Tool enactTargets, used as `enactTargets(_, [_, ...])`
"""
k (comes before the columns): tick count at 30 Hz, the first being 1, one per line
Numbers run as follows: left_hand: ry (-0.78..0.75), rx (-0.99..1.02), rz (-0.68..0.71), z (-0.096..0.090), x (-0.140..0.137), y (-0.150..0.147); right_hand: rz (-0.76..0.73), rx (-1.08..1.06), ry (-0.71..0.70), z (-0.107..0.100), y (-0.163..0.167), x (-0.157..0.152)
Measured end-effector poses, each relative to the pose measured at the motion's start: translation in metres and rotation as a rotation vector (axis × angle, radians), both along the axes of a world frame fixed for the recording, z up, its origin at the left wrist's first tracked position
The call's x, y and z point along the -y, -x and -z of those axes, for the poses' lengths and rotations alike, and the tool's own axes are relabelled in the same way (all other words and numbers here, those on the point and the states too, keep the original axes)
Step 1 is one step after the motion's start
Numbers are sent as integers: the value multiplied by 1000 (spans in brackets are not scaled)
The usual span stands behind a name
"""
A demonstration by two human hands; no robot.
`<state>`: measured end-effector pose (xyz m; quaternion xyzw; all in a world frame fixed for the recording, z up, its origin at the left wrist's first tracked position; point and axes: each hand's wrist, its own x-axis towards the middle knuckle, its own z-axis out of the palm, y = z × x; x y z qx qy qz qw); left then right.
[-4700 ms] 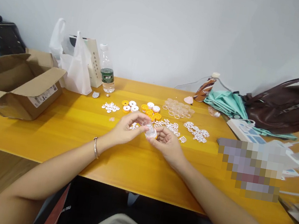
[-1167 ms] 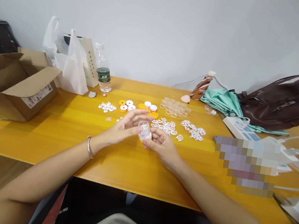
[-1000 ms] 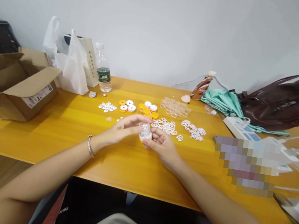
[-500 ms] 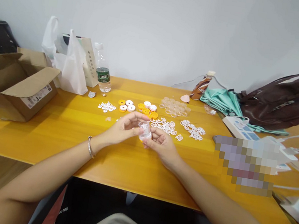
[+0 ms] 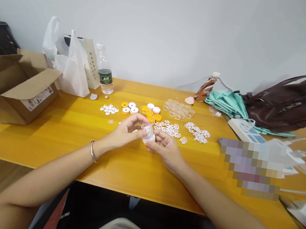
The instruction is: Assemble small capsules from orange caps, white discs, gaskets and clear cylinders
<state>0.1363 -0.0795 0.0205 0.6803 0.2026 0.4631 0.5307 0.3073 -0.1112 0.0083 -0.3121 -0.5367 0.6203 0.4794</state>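
Between my two hands is a small clear plastic container (image 5: 148, 132), tilted, with an orange rim at its lower end. My left hand (image 5: 130, 130) grips its upper part with thumb and fingers. My right hand (image 5: 166, 148) closes round the lower end. Just beyond lie orange and white round caps (image 5: 149, 113). White wheel-like plastic pieces (image 5: 169, 128) are scattered past my right hand, and more white lattice pieces (image 5: 198, 132) lie farther right. Clear plastic cups (image 5: 178, 110) stand grouped behind them. Small white parts (image 5: 109, 109) form a pile to the left.
An open cardboard box (image 5: 27, 93) stands at left, beside a white plastic bag (image 5: 74, 70) and a water bottle (image 5: 106, 73). At right are a brown drink bottle (image 5: 206, 87), green folded cloth (image 5: 228, 103), a dark bag (image 5: 292, 102) and a power strip (image 5: 245, 132) with cables.
The fingers of my left hand have shifted slightly at the top of the clear container. Otherwise the hands and the parts on the table look the same.
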Motion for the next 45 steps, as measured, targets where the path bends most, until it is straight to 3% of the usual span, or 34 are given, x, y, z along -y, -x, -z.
enactTargets(3, [27, 3, 82, -1, 0, 1, 6, 0, -7, 0, 0, 0])
enactTargets(7, [-14, 38, 54, -4, 1, -1, 11, 9, -11, -1, 0, 1])
enactTargets(10, [19, 38, 124, -4, 2, -2, 16, 6, -10, -1, 0, 1])
enactTargets(15, [-1, 16, -15, -2, 0, 0, 20, 15, 6, -1, 0, 1])
enactTargets(19, [37, -29, 74, -1, -1, 1, 17, 15, 3, -1, 0, 1])
enactTargets(23, [15, -9, 5, 0, 0, -3, -5, 18, -7, -1, 0, 1])
enactTargets(29, [8, -84, 11, -6, 8, -2, -56, 72, -74, -4, 0, 3])
enactTargets(38, [-2, -99, 147, -11, 6, 2, -51, 37, -73, 3, 2, 3])
enactTargets(45, [-108, -202, 242, -12, -4, 8, -123, -96, 16, 5, 0, 0])
